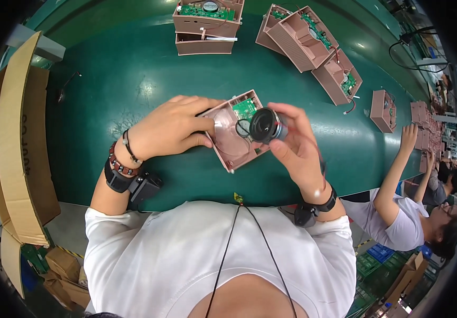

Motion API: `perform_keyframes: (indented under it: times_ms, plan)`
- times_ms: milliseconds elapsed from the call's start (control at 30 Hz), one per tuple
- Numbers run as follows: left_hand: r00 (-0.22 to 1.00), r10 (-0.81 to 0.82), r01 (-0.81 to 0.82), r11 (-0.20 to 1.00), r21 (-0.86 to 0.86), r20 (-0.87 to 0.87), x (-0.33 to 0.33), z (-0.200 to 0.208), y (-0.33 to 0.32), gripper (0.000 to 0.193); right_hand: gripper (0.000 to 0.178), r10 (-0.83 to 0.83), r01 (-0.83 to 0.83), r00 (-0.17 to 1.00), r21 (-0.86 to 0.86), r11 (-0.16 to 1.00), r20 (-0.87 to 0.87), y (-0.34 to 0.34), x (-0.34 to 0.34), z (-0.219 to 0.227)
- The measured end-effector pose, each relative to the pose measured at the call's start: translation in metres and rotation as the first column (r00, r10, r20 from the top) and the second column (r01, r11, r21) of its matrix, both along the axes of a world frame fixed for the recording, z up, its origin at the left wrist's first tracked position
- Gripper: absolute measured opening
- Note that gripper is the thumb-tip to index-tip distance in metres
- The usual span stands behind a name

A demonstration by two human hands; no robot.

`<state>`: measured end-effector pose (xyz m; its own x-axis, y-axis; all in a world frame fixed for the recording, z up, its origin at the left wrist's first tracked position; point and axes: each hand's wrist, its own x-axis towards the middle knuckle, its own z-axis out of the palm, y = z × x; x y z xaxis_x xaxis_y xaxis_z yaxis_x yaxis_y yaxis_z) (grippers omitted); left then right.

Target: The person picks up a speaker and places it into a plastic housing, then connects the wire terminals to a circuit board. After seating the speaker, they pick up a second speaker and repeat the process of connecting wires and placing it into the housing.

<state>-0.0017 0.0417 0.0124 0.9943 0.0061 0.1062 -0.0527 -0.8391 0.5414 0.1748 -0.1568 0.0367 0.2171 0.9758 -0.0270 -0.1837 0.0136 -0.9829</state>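
On the green bench in front of me lies an open pink plastic housing point(244, 160), tilted to the right, with a green circuit board point(245, 108) in its far part. My left hand point(183, 124) grips the housing's left wall, thumb near its rim and fingers along the far side. In my right hand point(300, 146) is a round black speaker point(264, 125), held between thumb and fingers over the housing's right side. Its dark cone faces left and up. A thin black cable loops inside the housing beside the speaker.
Stacked pink housings with boards stand at the far middle point(205, 45) and far right point(302, 40). Another housing point(383, 111) sits further right, near a co-worker's hand point(409, 137). A cardboard box point(19, 143) borders the left side. A small dark cable point(69, 85) lies on the bench point(106, 69).
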Motion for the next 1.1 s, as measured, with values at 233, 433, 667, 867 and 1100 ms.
perform_keyframes:
  times_ms: [233, 433, 667, 867, 1100]
  plan:
    - [0.961, -0.273, 0.261, 0.949, -0.176, -0.042, 0.008, -0.001, 0.011, 0.023, 0.035, 0.1, -0.099, 0.994, 0.014, 0.995, -0.042, 0.017, 0.007, -0.003]
    - [0.99, -0.056, 0.065, 0.995, -0.073, 0.126, 0.004, 0.008, -0.018, 0.028, 0.038, 0.016, -0.013, 0.997, -0.037, 0.999, 0.08, 0.024, -0.002, -0.002]
    - [0.981, 0.141, -0.145, 0.989, 0.027, 0.131, -0.011, 0.019, -0.052, 0.023, 0.038, -0.099, 0.101, 0.989, -0.018, 0.995, 0.113, 0.023, 0.001, -0.01]
    - [0.992, 0.103, -0.108, 0.992, 0.066, 0.079, -0.025, 0.012, -0.062, 0.017, 0.039, 0.175, -0.049, 0.68, -0.194, 0.98, 0.712, 0.019, -0.008, -0.004]
    - [0.977, -0.09, 0.116, 0.985, -0.128, 0.194, -0.035, -0.007, -0.067, 0.016, 0.042, 0.111, -0.053, 0.383, -0.099, 0.994, 0.917, 0.022, -0.019, -0.007]
